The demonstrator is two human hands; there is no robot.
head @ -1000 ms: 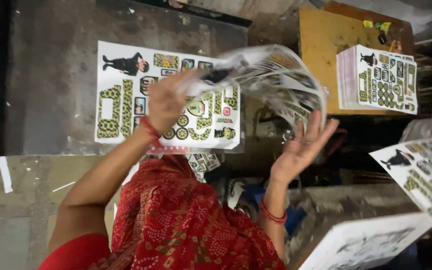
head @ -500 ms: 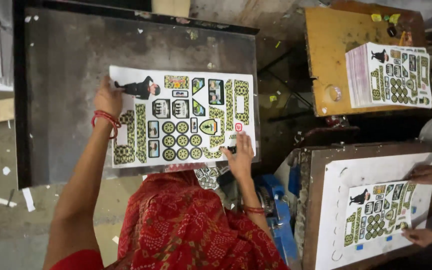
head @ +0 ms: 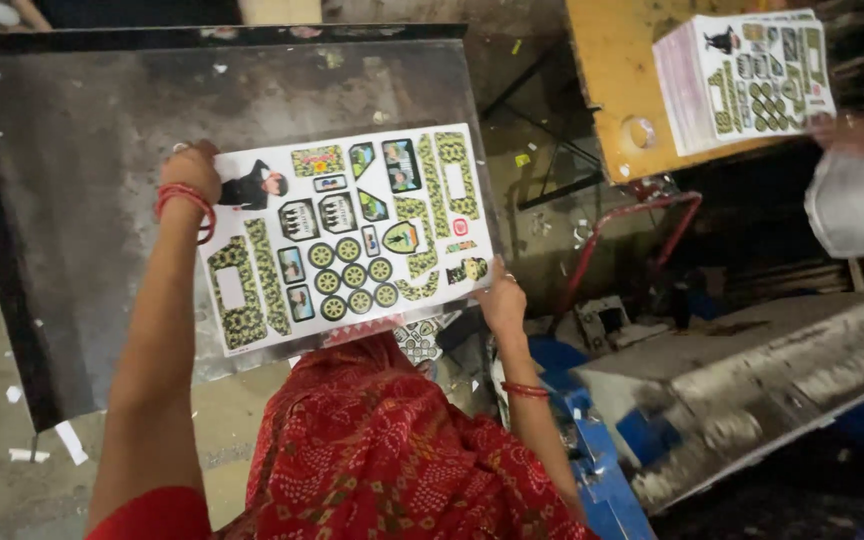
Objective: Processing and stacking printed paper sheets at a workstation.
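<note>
A white printed sheet (head: 342,235) with green and black sticker shapes lies flat on a dark metal plate (head: 82,150). My left hand (head: 188,176), red bangles on its wrist, grips the sheet's left corner. At the sheet's lower right corner, my right hand (head: 500,296) holds the edge with its fingers on the paper. Both arms reach out over my red patterned garment (head: 382,450).
A stack of similar printed sheets (head: 752,75) rests on a yellow board (head: 612,90) at the upper right. Another person's hand (head: 852,130) and pale sleeve (head: 862,205) are beside it. A grey machine bed (head: 752,400), blue machine parts (head: 592,470) and a red rod (head: 642,215) lie right.
A second ago the sheet was curled in the air between my hands. It now lies flat on the plate, my hands at its corners. The other person's board has left view.
</note>
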